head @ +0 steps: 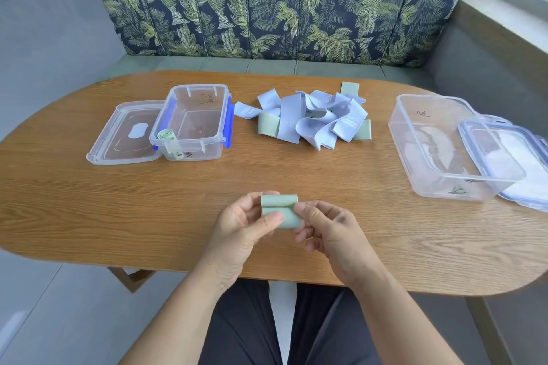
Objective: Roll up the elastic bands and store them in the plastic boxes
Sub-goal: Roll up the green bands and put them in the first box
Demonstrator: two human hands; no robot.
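A pale green elastic band [281, 212] is held over the table's near edge, its far end curled into a small roll. My left hand [243, 225] pinches its left side and my right hand [329, 228] pinches its right side. A loose pile of lilac and green bands [308, 118] lies at the table's middle back. The small clear box [192, 124] at left holds one rolled green band [166, 136] in its near left corner. The larger clear box [436, 142] at right looks empty.
The small box's lid [124, 136] lies flat to its left. Against the large box's right side leans its lid [504, 157]. The wooden table [118, 210] is oval. A leaf-patterned sofa [275, 3] stands behind it.
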